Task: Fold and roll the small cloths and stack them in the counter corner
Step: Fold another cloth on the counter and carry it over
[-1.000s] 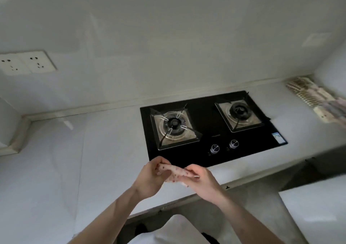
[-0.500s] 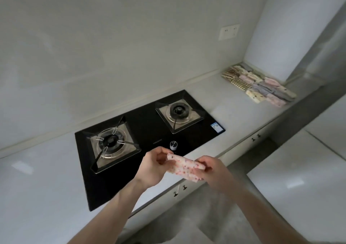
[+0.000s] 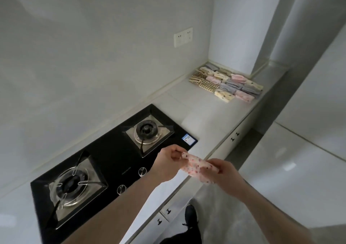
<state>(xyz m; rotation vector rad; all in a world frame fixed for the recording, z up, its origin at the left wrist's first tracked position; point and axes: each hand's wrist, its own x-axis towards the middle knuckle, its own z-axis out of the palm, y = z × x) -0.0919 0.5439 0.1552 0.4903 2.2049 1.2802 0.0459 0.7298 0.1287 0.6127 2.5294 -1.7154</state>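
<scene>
A small pale pink cloth with red spots (image 3: 196, 166) is stretched between both hands over the counter's front edge, folded into a narrow band. My left hand (image 3: 167, 164) pinches its upper left end. My right hand (image 3: 223, 175) grips its lower right end. In the far right corner of the counter lies a stack of folded small cloths (image 3: 225, 82), several of them in rows: checked, pink, grey and cream. The held cloth is well apart from that stack.
A black two-burner gas hob (image 3: 112, 161) is set into the white counter (image 3: 202, 110) just left of my hands, knobs at its front. A wall socket (image 3: 183, 37) sits above the counter. Cabinet fronts (image 3: 234, 137) and grey floor are to the right; a dark shoe (image 3: 191, 215) below.
The view has swung right, bringing the corner stack from the frame's right edge into fuller view. Both hands keep hold of the spotted cloth, now drawn out a little longer between them.
</scene>
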